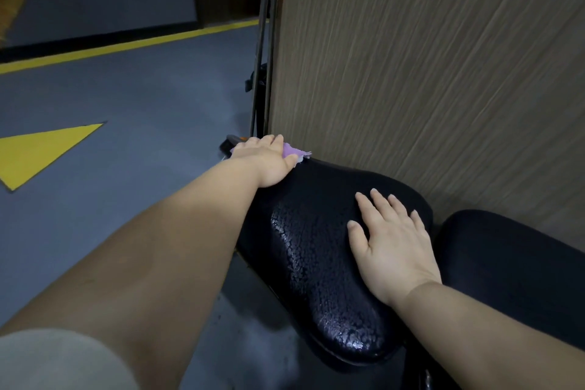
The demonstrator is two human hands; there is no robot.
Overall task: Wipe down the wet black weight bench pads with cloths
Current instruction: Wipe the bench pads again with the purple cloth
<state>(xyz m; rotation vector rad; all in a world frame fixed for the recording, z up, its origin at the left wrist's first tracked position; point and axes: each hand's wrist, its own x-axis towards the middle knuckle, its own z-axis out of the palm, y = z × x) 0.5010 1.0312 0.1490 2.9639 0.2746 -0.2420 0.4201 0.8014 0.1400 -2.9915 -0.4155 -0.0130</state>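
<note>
Head view: my left hand point(269, 158) presses the cloth point(292, 150) at the pad point(316, 263)'s far edge; right hand point(391, 241) flat, released; near half still beaded wet.

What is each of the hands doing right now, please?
Left hand: pressing a purple cloth flat on the far end of the seat pad.
Right hand: open, flat on the pad, holding nothing.

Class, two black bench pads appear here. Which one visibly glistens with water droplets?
The larger pad under both hands, left and right. Its near half glistens with beaded water; the smaller pad to its right looks matte.
</note>
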